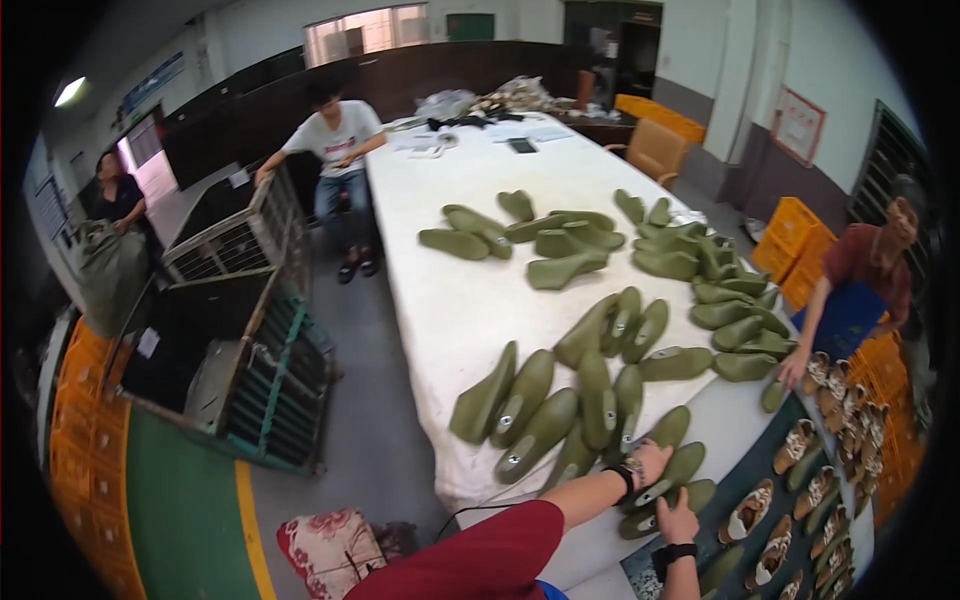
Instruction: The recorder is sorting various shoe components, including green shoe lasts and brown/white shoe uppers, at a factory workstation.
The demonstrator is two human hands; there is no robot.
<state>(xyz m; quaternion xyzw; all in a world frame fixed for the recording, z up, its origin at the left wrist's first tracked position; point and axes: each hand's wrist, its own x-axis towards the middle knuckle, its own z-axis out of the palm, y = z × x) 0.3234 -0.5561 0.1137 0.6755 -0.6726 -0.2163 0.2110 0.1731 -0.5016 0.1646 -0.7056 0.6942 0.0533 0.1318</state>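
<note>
Even indoor light, bright window glare at far wall; heavy fisheye bending, black vignette corners, soft detail.

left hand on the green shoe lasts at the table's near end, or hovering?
Touching. Head view: the left hand lies flat on a green shoe last in the near cluster, with no gap showing.

Olive-green shoe lasts (668, 478) lie on their sides at the white worktop's (440, 300) near corner; smooth, plastic-looking. They overlap one another
</note>
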